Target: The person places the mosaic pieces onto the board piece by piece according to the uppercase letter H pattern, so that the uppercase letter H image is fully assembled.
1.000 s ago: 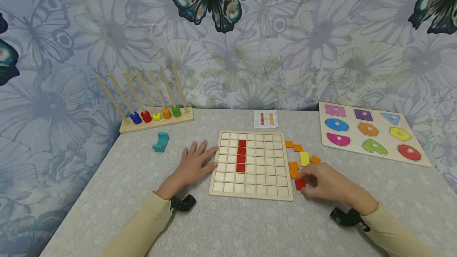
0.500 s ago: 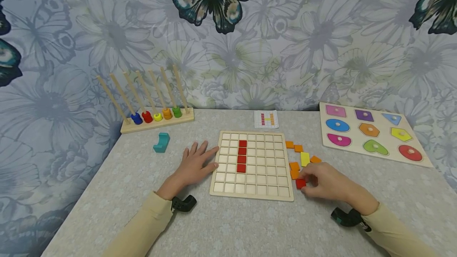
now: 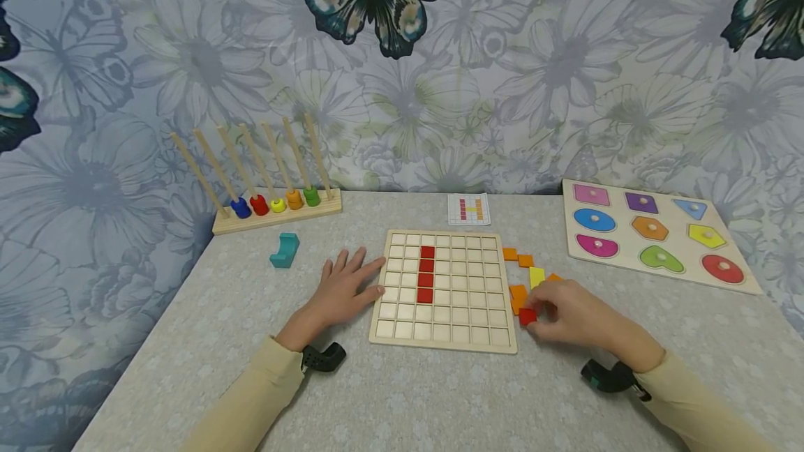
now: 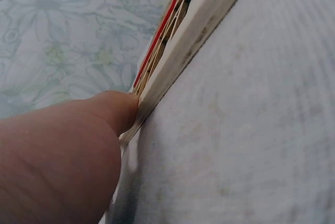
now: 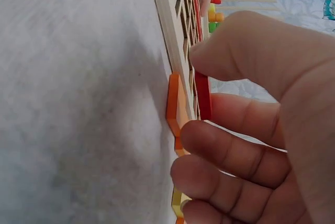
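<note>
My right hand (image 3: 574,316) pinches a red square tile (image 3: 527,317) between thumb and index finger, just off the board's lower right edge. In the right wrist view that red tile (image 5: 203,96) is raised above the orange tile (image 5: 175,103) beside it. My left hand (image 3: 339,291) lies with its fingers spread, thumb and index fingertip touching the left edge of the wooden grid board (image 3: 461,333). A column of several red tiles (image 3: 426,277) fills cells left of the board's middle. The left wrist view shows the thumb (image 4: 118,110) against the board's side (image 4: 180,51).
Orange tiles (image 3: 518,293) and a yellow tile (image 3: 537,276) lie right of the board. Behind it is a pattern card (image 3: 468,209). A peg stand with coloured rings (image 3: 283,213) and a teal curved block (image 3: 285,250) are at left, a shape puzzle (image 3: 653,234) at right.
My right hand has risen slightly with the red tile, which has shifted a little up and left. The left hand has stayed in place at the board.
</note>
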Motion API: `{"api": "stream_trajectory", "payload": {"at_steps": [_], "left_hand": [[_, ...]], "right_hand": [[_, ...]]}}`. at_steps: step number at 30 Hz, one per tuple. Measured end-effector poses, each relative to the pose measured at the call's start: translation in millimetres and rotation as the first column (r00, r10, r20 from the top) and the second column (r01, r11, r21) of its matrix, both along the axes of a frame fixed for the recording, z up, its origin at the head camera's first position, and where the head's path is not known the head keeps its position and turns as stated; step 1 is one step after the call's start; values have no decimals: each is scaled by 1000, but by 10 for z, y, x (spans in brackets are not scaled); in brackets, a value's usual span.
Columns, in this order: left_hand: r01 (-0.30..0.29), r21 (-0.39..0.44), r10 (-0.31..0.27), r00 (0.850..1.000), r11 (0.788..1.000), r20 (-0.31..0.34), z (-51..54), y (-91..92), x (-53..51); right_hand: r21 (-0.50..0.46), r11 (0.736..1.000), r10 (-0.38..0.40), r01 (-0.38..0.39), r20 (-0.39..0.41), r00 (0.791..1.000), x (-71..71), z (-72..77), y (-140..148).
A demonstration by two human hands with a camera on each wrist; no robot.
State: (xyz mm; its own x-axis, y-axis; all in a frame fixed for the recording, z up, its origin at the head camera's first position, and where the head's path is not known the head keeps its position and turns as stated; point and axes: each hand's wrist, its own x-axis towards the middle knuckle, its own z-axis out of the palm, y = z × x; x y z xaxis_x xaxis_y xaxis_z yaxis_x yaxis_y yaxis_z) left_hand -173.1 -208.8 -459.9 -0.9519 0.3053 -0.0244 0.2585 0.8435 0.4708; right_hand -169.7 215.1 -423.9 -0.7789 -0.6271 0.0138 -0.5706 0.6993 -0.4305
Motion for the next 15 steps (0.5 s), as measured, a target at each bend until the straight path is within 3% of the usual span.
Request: {"api": "stream_trajectory", "payload": {"at_steps": [15], "left_hand": [[1,-1,-1,1000,1000,-9,-3,-5,5]], "right_hand": [[-50,998,28,-29,-37,999,-49,0,-162]]}}
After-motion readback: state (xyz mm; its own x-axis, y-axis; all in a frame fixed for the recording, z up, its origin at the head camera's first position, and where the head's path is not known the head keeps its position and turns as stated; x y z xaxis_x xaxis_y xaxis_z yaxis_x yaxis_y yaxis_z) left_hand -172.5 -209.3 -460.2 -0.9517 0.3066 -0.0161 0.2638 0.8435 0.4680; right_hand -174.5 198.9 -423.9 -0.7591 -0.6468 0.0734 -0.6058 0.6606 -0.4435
